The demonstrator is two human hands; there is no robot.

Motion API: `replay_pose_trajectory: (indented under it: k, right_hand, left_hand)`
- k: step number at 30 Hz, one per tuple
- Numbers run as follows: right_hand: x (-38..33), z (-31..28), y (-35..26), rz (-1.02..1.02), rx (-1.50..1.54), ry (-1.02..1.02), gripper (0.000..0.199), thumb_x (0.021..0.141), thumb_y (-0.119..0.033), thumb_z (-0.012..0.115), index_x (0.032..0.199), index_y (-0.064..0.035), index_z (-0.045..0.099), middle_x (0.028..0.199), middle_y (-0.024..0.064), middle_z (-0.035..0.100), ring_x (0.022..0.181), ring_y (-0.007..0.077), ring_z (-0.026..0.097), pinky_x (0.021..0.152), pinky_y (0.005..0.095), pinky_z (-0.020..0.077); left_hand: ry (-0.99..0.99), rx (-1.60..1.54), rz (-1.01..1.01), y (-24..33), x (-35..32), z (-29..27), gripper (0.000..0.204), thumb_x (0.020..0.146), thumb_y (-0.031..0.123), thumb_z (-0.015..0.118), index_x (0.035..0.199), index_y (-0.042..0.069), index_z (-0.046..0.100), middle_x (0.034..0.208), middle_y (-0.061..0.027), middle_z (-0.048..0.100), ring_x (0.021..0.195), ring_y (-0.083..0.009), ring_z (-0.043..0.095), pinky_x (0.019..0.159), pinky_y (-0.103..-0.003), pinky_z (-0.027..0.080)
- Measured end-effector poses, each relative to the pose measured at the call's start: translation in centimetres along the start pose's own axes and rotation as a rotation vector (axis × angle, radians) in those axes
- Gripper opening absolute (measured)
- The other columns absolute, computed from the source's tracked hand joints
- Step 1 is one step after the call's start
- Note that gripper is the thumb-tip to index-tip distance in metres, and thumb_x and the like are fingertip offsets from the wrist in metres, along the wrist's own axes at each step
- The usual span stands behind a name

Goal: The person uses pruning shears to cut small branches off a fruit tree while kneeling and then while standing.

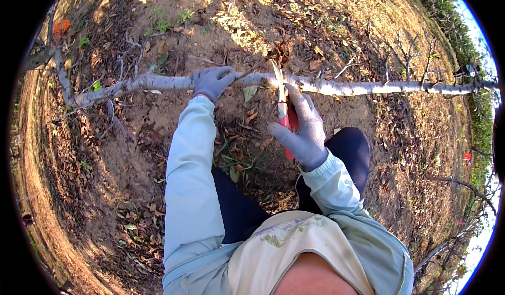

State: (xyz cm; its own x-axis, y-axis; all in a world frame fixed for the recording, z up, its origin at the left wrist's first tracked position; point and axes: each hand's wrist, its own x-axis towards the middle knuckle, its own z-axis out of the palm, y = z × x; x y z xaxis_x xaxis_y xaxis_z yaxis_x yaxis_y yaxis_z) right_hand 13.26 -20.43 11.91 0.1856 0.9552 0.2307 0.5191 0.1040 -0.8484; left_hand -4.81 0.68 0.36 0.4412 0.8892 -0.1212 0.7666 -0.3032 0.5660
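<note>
A long pale-barked branch [347, 88] runs from left to right across the view, just above the ground. My left hand [213, 82], in a grey glove, is closed around it left of the middle. My right hand [304, 129], gloved the same way, holds red-handled pruning shears [283, 105], its thumb on the left and its fingers on the right. The blades point away from me and overlap the branch; whether they bite into it I cannot tell. A green leaf [250, 93] shows just below the branch, between my hands.
Bare twigs [407, 61] stick up from the branch's right part. At far left it meets another thick limb [63, 74]. Dry leaves [147, 232] litter the brown soil around my bent legs. Orange-red objects [61, 28] show at far left and at right [467, 159].
</note>
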Motion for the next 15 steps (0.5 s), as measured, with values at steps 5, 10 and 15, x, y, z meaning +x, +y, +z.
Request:
replay_pose_trajectory:
  k: [5,10,15]
  right_hand:
    - [0.3,0.9,-0.4,-0.008,-0.007,0.092,0.086,0.066,-0.030,0.080,0.137,-0.0015,0.042,0.115,0.0182,0.055,0.102,0.0325,0.061,0.087,0.0399,0.0490]
    - [0.3,1.8,-0.1,-0.083,0.053,0.160,0.086,0.066,-0.029,0.081,0.136,0.0012,0.041,0.119,0.0196,0.053,0.106,0.0337,0.058,0.090,0.0400,0.0469]
    - [0.7,2.7,0.0,-0.158,0.035,0.258,0.087,0.064,-0.026,0.083,0.135,0.0026,0.042,0.120,0.0209,0.052,0.106,0.0345,0.058,0.091,0.0400,0.0468]
  left_hand:
    - [0.021,0.021,0.006,0.1,0.0,0.2,0.039,0.081,0.056,0.058,0.105,0.028,0.072,0.112,0.0007,0.067,0.114,-0.0182,0.051,0.103,-0.034,0.021]
    - [0.023,0.022,-0.005,0.0,0.1,0.4,0.040,0.081,0.056,0.058,0.106,0.027,0.072,0.114,0.0000,0.066,0.115,-0.0184,0.050,0.103,-0.033,0.020]
    - [-0.010,-0.022,-0.030,-0.3,0.2,0.6,0.044,0.081,0.058,0.058,0.108,0.026,0.071,0.118,-0.0007,0.065,0.118,-0.0181,0.047,0.105,-0.033,0.018]
